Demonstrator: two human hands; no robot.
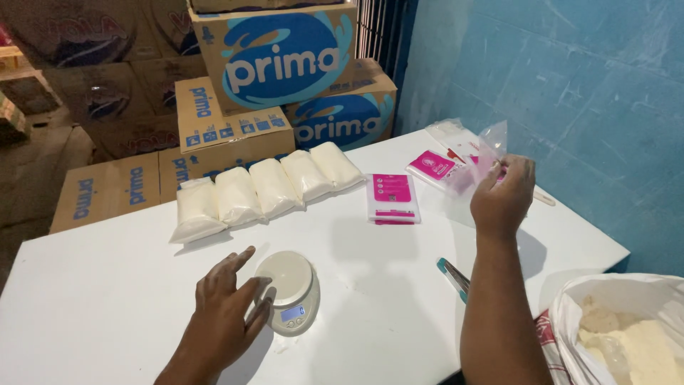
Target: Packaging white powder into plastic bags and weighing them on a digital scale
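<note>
While my left hand (224, 306) rests flat on the white tabletop (107, 292), its fingers spread and touching the side of the small round white digital kitchen scale (288, 291), the scale stays put near the front edge, pan bare. One scale only.

My right hand (502, 196) is raised over the right side of the tabletop, fingers pinching one thin clear plastic bag (479, 160) by its upper part, so it hangs loose and open to the air.

Five filled clear bags of white powder (265, 189) lie side by side, touching, in a slanted row toward the back edge, probably laid so to be counted at a glance.

Three packs with pink labels: one flat pink-and-white pack (392, 198) just right of the row, one pink-labelled pack (432, 165) and a further stack of clear bags (456, 139) near the back right corner.

One teal-handled tool (453, 276) lies by my right forearm; I cannot tell what kind.

One large white sack of pale powder (627, 328) stands open off the front right corner, within reach.

Cardboard cartons (278, 60) stacked behind the tabletop; several, count unclear.
</note>
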